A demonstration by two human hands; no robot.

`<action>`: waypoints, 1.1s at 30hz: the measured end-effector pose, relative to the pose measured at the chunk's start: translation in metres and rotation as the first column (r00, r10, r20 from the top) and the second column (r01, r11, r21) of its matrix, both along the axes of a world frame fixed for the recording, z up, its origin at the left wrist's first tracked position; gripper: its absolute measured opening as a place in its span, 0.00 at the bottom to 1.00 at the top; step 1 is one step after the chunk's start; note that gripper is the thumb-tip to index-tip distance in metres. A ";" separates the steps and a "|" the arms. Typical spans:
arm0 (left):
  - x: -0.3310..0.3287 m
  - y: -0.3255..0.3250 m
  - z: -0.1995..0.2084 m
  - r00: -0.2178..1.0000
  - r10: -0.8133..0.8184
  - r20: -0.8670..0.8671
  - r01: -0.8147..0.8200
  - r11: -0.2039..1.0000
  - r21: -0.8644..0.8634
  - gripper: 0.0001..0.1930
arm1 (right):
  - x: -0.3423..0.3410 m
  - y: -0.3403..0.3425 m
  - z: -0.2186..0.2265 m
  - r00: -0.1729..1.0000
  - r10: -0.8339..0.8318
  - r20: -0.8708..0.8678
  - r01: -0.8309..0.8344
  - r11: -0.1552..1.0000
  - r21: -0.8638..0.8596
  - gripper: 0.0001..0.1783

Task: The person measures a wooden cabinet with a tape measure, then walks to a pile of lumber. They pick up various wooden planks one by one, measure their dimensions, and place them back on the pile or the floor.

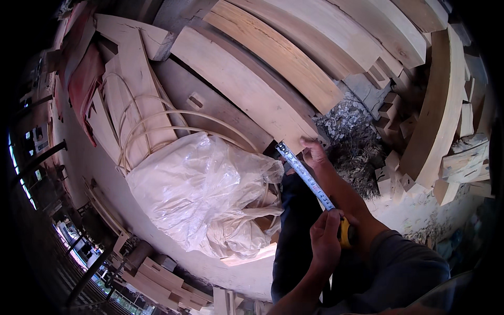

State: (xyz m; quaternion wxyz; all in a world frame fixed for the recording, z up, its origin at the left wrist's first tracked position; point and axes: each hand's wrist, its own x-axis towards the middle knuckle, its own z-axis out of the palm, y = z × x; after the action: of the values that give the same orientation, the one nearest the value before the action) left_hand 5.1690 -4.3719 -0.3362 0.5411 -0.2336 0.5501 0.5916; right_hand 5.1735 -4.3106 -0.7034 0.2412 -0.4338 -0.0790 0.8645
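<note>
A tape measure, with its yellow case [346, 234] and pulled-out blade [307, 177], is in my left hand [324, 240]. The thumb and fingers close on the blade beside the case, which is partly hidden. The blade slants up and left, and its tip lies at the near end of a pale wooden board [239, 86]. At that same end, my right hand [314, 152] grips the board's corner with bent fingers. Beyond the board rests a more yellow, curved beam [278, 47].
Crumpled clear plastic sheeting [199, 194] covers a heap left of my hands, with a loop of thin bent cane or hose [149, 113] behind it. Wood chips [354, 126] and small offcuts [401, 113] lie to the right, near a big curved timber [436, 110]. Stacked wood [160, 278] stands lower left.
</note>
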 end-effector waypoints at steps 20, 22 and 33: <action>-0.007 0.036 0.006 0.998 -0.008 -0.056 0.009 1.000 0.009 0.16 | 0.032 0.139 0.095 0.989 0.136 -0.058 -0.148 0.921 -0.360 0.49; -0.009 0.042 0.009 0.999 0.015 -0.050 -0.015 1.000 0.005 0.17 | 0.041 0.154 0.088 0.998 0.037 0.048 -0.013 0.907 -0.421 0.51; -0.015 0.052 0.008 0.996 -0.069 -0.058 0.070 0.998 0.004 0.17 | 0.032 0.142 0.098 0.998 0.015 0.064 -0.003 0.984 -0.180 0.37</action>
State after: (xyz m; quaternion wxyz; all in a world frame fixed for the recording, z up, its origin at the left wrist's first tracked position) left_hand 5.1537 -4.3197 -0.3281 0.5461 -0.1957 0.5714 0.5806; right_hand 5.2057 -4.1683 -0.6053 0.1947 -0.4814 -0.0106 0.8545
